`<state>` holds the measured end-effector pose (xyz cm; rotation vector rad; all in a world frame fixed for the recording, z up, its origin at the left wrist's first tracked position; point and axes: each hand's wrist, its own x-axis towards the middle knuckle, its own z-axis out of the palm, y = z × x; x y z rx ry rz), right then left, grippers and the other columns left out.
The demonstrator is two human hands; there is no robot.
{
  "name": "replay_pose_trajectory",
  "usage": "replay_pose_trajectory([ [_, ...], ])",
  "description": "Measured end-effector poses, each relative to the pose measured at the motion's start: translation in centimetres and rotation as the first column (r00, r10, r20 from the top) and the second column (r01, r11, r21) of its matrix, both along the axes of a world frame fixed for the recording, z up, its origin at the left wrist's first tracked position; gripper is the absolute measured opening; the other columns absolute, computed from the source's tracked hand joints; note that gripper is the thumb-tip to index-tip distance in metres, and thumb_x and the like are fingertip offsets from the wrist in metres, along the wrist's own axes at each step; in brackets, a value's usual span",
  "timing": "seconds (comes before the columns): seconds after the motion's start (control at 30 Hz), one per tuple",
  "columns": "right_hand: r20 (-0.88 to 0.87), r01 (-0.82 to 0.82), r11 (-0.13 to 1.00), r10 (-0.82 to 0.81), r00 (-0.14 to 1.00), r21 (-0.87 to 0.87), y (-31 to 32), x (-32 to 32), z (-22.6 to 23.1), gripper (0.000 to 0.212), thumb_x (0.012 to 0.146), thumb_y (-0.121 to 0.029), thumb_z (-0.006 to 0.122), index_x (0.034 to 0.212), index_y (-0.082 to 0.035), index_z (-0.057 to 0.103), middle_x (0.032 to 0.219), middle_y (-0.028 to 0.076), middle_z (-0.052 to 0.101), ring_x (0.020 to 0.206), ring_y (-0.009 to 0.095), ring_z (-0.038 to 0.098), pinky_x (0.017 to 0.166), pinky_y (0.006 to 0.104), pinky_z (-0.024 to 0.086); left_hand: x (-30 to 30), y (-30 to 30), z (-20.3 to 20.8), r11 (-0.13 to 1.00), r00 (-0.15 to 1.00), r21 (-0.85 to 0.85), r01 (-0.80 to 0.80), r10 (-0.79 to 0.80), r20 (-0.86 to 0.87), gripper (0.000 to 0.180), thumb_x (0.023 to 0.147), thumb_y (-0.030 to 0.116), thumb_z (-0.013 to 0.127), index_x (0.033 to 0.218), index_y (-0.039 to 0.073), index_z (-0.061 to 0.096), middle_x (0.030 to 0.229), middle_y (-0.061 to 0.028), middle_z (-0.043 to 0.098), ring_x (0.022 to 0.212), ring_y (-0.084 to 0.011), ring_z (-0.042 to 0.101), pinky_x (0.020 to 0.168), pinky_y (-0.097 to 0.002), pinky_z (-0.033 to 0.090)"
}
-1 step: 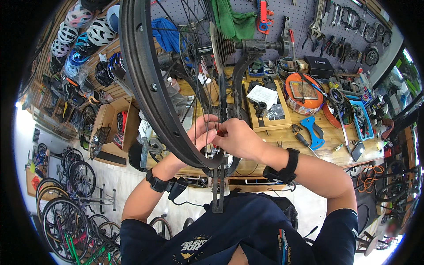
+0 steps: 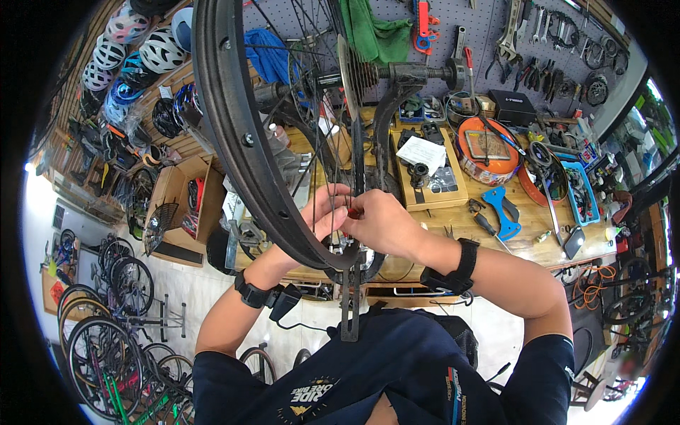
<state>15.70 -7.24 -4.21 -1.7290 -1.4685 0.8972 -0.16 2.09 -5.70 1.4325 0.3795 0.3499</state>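
Note:
A black bicycle wheel [image 2: 225, 127] is held upright in a dark truing stand [image 2: 387, 127], with its cassette [image 2: 365, 74] at the hub. My left hand [image 2: 319, 214] reaches in among the spokes near the lowest part of the rim; its fingers are curled and its thumb meets them at a spoke. Beside it, my right hand [image 2: 386, 222] is pinched on a small red tool that looks like a spoke wrench [image 2: 354, 212], mostly covered by the fingers. The two hands' fingertips are close together. A flat slotted metal bar [image 2: 350, 312] sticks out from the stand toward me.
On the wooden bench lie an open cardboard box of parts [image 2: 435, 195], a round orange tin [image 2: 489, 170], a blue-handled tool [image 2: 504, 212], a screwdriver [image 2: 486, 225] and a phone [image 2: 574, 242]. Tools hang on the pegboard [image 2: 489, 35]. Helmets [image 2: 161, 51] and bicycles stand at left.

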Motion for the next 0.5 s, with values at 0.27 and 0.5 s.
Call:
replay_pose_trajectory([
  [0.27, -0.239, -0.025, 0.997, 0.007, 0.971, -0.07, 0.7, 0.2, -1.5, 0.036, 0.083, -0.03, 0.07, 0.091, 0.005, 0.068, 0.075, 0.018, 0.066, 0.072, 0.025, 0.064, 0.066, 0.0348, 0.051, -0.5, 0.4, -1.2, 0.991, 0.999, 0.128, -0.046, 0.045, 0.018, 0.048, 0.099, 0.027, 0.054, 0.137, 0.002, 0.039, 0.122, -0.0094, 0.054, 0.113, -0.0175, 0.054, 0.096, -0.0313, 0.044],
  [0.5, -0.181, -0.015, 0.998, 0.003, 0.983, -0.067, 0.0, -0.5, -1.2, 0.032, 0.089, -0.024, 0.065, 0.094, 0.008, 0.064, 0.072, 0.016, 0.065, 0.066, 0.022, 0.063, 0.063, 0.0354, 0.049, 0.0, 0.9, -2.0, 0.994, 0.996, 0.105, -0.036, 0.027, 0.082, 0.054, 0.097, 0.031, 0.057, 0.137, 0.0, 0.038, 0.129, -0.0143, 0.053, 0.116, -0.0211, 0.055, 0.103, -0.0355, 0.042],
])
